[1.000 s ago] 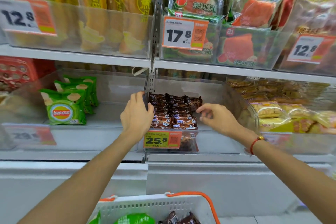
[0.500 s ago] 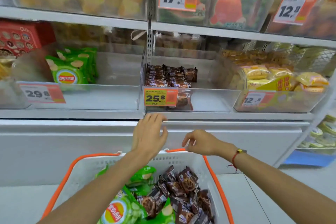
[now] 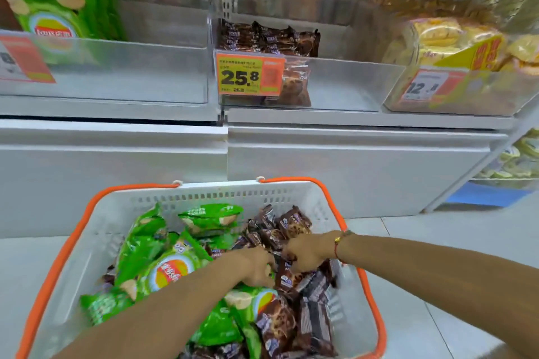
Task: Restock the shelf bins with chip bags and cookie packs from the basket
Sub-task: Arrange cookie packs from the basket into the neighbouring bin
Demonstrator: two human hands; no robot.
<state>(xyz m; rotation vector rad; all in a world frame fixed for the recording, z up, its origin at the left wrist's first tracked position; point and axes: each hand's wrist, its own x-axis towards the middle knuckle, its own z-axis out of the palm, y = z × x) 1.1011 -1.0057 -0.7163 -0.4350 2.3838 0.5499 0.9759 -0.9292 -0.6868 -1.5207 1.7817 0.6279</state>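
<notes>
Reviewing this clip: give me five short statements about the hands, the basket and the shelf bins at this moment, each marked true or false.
1. Both hands are inside the basket. True; left hand, right hand.
2. The basket holds only chip bags. False: brown cookie packs lie beside the green chip bags.
3. The cookie bin's price tag reads 25.8. True.
4. The red bracelet is on the left wrist. False: it is on the right wrist.
5. The cookie bin is full. False: packs sit only at its left end.
</notes>
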